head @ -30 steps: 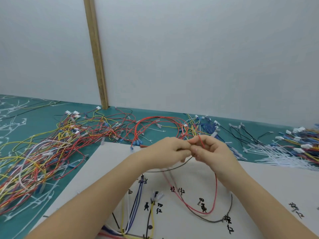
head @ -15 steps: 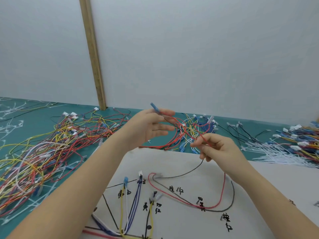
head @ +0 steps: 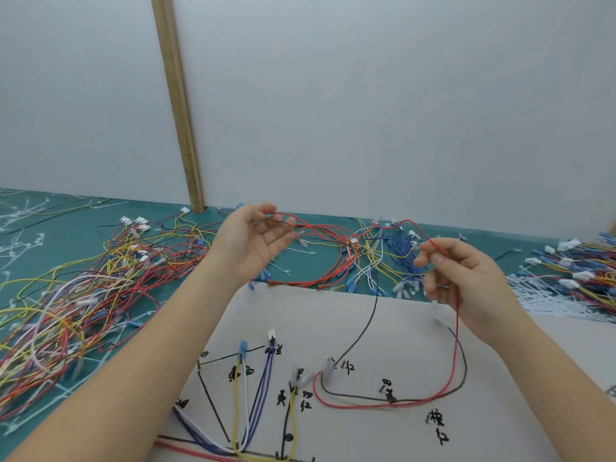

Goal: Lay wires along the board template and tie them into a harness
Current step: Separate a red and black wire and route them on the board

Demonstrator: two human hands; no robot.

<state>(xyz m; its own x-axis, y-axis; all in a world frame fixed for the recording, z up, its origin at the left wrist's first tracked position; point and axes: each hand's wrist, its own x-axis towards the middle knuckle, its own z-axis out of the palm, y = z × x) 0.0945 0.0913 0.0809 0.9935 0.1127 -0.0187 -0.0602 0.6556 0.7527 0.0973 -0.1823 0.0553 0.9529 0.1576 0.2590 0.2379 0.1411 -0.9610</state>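
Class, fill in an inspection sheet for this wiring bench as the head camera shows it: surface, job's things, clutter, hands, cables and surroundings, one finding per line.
Surface: green mat with a white template board on top.
Job's things: red wire and black wire looped on the board; yellow, white and blue wires laid at the board's near edge.
Clutter: wire pile on the left; white cable ties on the right.
Hands: left hand raised with the red wire across its fingertips; right hand pinches the same wire.
Cables: only the harness wires.
Surroundings: grey wall, wooden strip.
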